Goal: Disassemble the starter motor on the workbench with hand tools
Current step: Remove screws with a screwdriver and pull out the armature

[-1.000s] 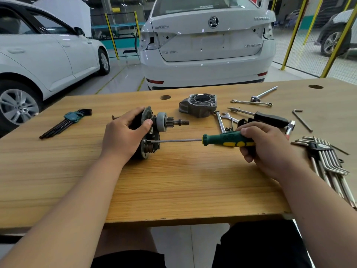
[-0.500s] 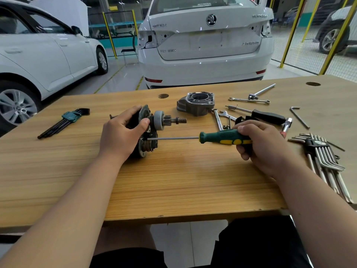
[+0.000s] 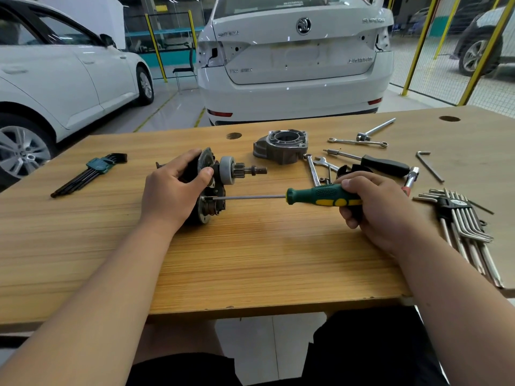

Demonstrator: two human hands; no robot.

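Note:
The starter motor [image 3: 214, 188] lies on its side on the wooden workbench [image 3: 250, 260], its pinion shaft [image 3: 245, 170] pointing right. My left hand [image 3: 172, 190] grips the dark motor body, thumb on the face plate. My right hand [image 3: 381, 207] grips a green and yellow screwdriver [image 3: 323, 196]. Its thin shaft runs left and its tip sits at the lower part of the motor's face. A removed grey aluminium nose housing [image 3: 281, 146] rests behind the motor.
A black hex key set [image 3: 89, 172] lies at the left. Right of the motor lie spanners [image 3: 315, 168], a black-handled driver [image 3: 381, 164], a ratchet handle [image 3: 376, 129], a loose hex key [image 3: 429, 165] and a silver key set [image 3: 465, 227]. White cars stand beyond the bench.
Both hands, the motor and the screwdriver keep nearly the same pose; only the camera view shifts slightly.

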